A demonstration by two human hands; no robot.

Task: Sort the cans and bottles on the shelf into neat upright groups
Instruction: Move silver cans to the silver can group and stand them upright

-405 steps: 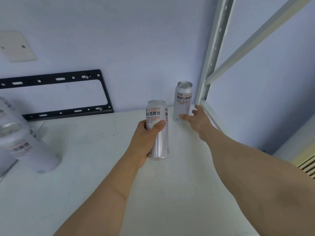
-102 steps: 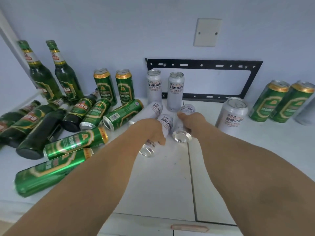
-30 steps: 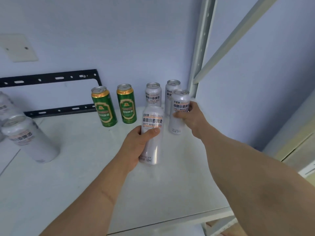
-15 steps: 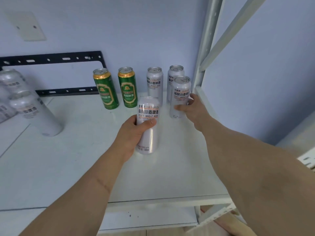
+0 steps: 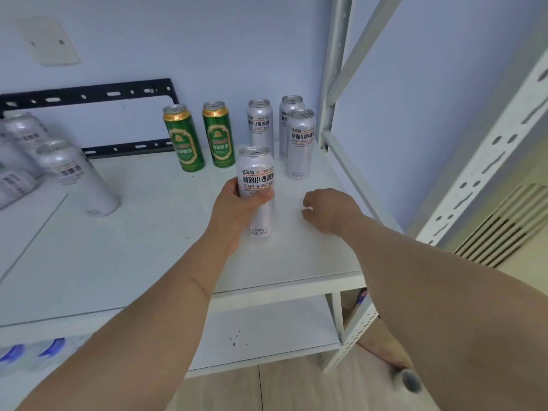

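My left hand (image 5: pixel 237 207) grips a silver beer can (image 5: pixel 257 176), upright on the white shelf (image 5: pixel 148 247). My right hand (image 5: pixel 327 210) hovers empty to its right, fingers loosely curled, touching nothing. Behind stand three upright silver cans: one at the front right (image 5: pixel 300 143), two at the back (image 5: pixel 260 123) (image 5: pixel 289 114). Two upright green cans (image 5: pixel 184 137) (image 5: pixel 218 134) stand to their left against the wall. More silver cans (image 5: pixel 74 176) are at the far left, one upright, others blurred.
A white shelf post (image 5: pixel 333 69) and side rail (image 5: pixel 353 179) bound the shelf on the right. A black metal bracket (image 5: pixel 89 96) is fixed to the back wall. A lower shelf (image 5: pixel 267 330) shows below, with blue-capped bottles (image 5: pixel 17 354) at the bottom left.
My right hand has let go of the front right silver can and drawn back toward me. My left hand still holds its can, standing on the shelf.
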